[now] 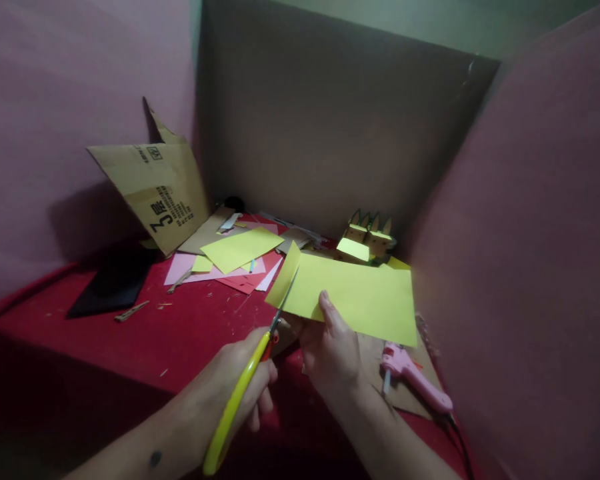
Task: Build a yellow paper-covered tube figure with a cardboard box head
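Observation:
My left hand [237, 370] is closed around a pair of scissors [235, 407] with a yellow handle. Their blades reach up into a sheet of yellow paper [365, 293], close to its left end. A narrow strip left of the blades tilts upward and is still joined to the sheet at the far side. My right hand [333, 350] pinches the near edge of that paper, thumb on top and fingers hidden underneath. Some orange-red on the scissors shows beside my left fingers.
On the red-covered table [145, 347] lie scattered paper scraps [243, 250], a dark flat panel [110, 283] and a folded cardboard piece [165, 193]. A pink glue gun [415, 377] rests on cardboard at right. Small cardboard figures [367, 233] stand behind.

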Demonstrator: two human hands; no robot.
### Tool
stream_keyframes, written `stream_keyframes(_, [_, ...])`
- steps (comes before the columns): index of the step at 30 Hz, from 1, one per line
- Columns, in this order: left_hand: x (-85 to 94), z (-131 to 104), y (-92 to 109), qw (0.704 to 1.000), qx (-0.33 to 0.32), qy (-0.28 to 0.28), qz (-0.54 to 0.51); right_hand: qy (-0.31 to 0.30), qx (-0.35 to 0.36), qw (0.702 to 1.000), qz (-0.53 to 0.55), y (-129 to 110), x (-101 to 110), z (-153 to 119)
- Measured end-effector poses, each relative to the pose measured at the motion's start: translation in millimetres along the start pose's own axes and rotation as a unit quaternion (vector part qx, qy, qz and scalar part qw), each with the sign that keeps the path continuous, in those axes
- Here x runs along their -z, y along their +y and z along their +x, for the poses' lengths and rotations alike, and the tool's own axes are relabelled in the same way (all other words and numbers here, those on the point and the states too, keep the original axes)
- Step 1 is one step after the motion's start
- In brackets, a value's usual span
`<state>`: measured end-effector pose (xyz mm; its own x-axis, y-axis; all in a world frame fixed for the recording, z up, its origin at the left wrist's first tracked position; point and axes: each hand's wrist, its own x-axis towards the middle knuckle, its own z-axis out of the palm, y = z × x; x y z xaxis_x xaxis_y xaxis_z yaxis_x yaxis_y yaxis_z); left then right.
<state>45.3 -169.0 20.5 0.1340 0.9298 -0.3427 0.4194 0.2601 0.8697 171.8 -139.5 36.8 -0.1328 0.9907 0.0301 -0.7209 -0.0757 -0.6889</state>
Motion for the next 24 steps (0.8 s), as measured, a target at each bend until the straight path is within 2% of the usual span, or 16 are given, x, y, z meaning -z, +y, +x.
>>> stream_keyframes(2, [0.5,-0.3,2.8,1.000,0.011,0.019,0.002,-0.011,-0.014,1.000,0.005,2.9,-1.5,-1.9])
stream_keyframes(7, [-2.4,3.8,9.6,0.994,0.083,0.062,-0.030,-0.024,-0.035,0.999,0.034,9.6,-2.5,-3.0])
stream_keyframes(11, [-5.0,10.9,7.5,0.987,0.100,0.098,-0.081,-0.003,-0.019,0.999,0.039,12.5,-1.0,-0.9])
stream_keyframes(13, [-4.6,12.4,6.6,0.986,0.111,0.098,-0.083,0.011,-0.009,0.999,0.041,12.7,-0.2,0.5])
stream_keyframes(17, [-1.5,9.1,9.2,0.992,0.097,0.059,-0.063,0.026,-0.028,0.997,0.060,11.7,-1.3,2.0])
stream_keyframes(20, [0.5,2.3,12.8,0.995,0.079,0.049,-0.027,0.052,-0.028,0.996,0.072,11.4,-3.3,1.9])
stream_keyframes(24, [3.0,-3.2,10.3,0.999,-0.008,0.042,0.002,0.041,-0.058,0.995,0.070,12.9,-3.4,2.4])
